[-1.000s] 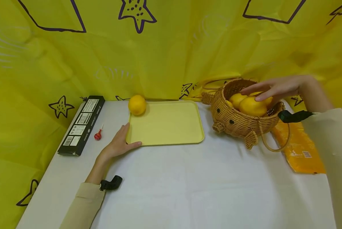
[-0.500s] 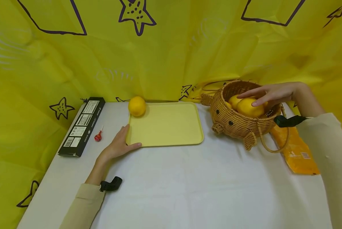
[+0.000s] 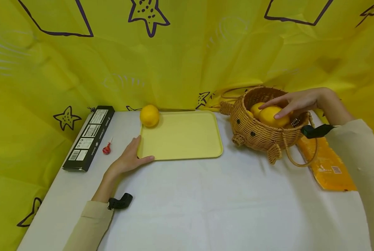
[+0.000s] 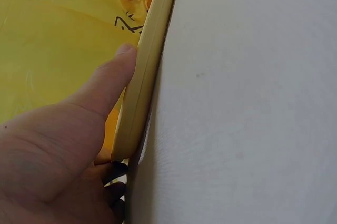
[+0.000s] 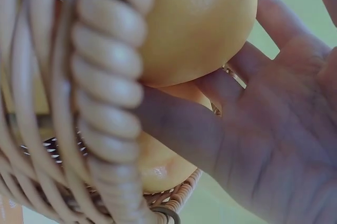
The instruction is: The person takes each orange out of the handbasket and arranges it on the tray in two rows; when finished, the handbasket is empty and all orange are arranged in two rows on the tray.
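My right hand reaches into a wicker basket with an animal's face, gripping a smooth, rounded yellow fruit. In the head view its thumb lies on the near side of this fruit; from the right wrist, fingers bend behind and under it. More yellow fruit lies beside and below it. My left hand rests at the near left corner of a pale yellow tray. Its thumb lies straight along the tray's rim, its fingers by the left side. An orange sits at the tray's far left corner.
Left of the tray, a red lollipop lies near a long black box. An orange packet lies partly behind the basket and under the right forearm. The basket's handle loops down onto the white table. Yellow cloth hangs behind.
My right hand has moved a little left and down, settling its thumb and fingers round the yellow fruit. The left hand, tray and orange keep their places.
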Demonstrator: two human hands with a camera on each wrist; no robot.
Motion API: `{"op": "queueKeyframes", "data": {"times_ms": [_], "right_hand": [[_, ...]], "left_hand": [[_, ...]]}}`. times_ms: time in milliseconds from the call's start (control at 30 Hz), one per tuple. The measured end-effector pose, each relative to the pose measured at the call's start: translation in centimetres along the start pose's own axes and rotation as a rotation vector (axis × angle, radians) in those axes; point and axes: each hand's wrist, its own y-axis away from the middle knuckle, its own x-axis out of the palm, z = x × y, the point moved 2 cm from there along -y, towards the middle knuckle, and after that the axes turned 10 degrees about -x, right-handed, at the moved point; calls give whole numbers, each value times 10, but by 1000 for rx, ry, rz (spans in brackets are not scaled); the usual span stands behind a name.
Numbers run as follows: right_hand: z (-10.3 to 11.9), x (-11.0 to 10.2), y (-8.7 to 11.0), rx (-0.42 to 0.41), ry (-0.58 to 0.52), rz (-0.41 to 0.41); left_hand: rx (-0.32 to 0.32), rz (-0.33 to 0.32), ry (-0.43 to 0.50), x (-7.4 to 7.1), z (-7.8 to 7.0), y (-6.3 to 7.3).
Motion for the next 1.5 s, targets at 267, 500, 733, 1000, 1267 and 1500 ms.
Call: {"op": "queueKeyframes", "data": {"times_ms": [267,500,733,1000,1267,1500], "right_hand": [[1,-1,-1,-4,72,8],[1,2,-1,-14,145,-20],[2,2,-3,-10,190,-61],[5,-1,-8,-7,170,-65],[9,-9,8,-32,74,-154],[7,-11,24,-499,-336,-254]], "left_hand": [[-4,-1,7,1,0,-1],[-6,0,5,0,0,0],[-5,0,7,-1,0,1],[0,-2,5,-1,3,1],[-12,3,8,-2,-1,2],[-14,9,7,-1,-3,5]]}}
